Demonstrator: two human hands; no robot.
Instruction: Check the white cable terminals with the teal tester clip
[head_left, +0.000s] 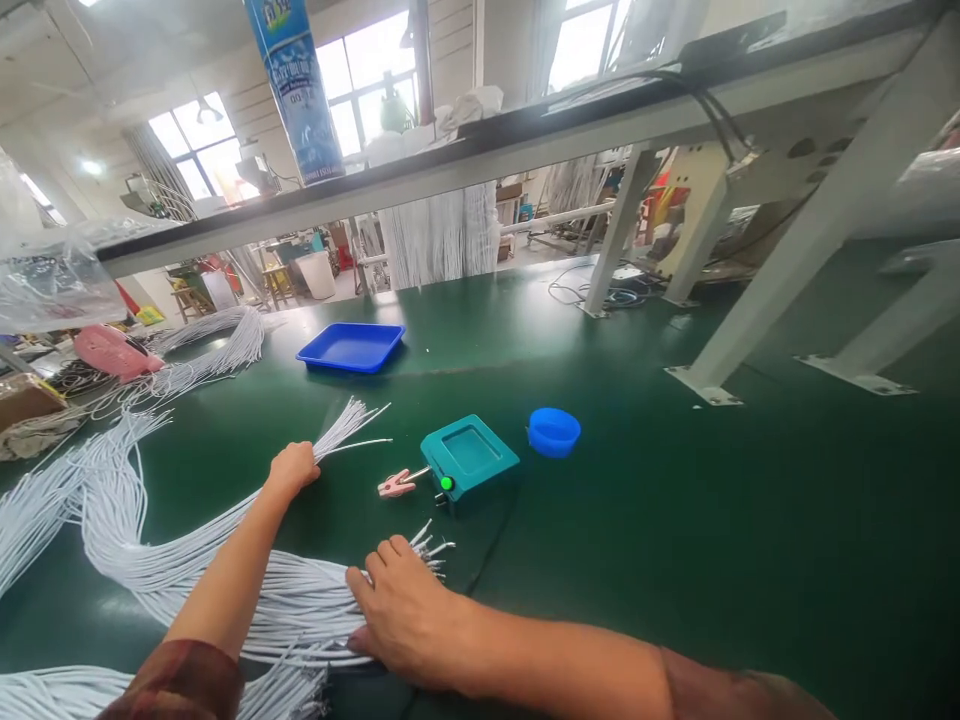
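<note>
My left hand [292, 468] is closed around a bundle of thin white cables [352, 420], whose ends fan out past my fingers toward the upper right. My right hand [401, 610] lies on a second, thicker bundle of white cables [225, 585], fingers curled over it near its metal-tipped ends [431, 548]. A small teal box with a green button [466, 458] stands just beyond both hands, with a pink tool [395, 485] lying against its left side.
A blue tray [351, 346] and a blue round lid [553, 432] rest on the green table [675, 520]. More white cables [210, 350] pile up at left. White shelf legs [787, 270] stand at right. A pink object [112, 350] lies far left.
</note>
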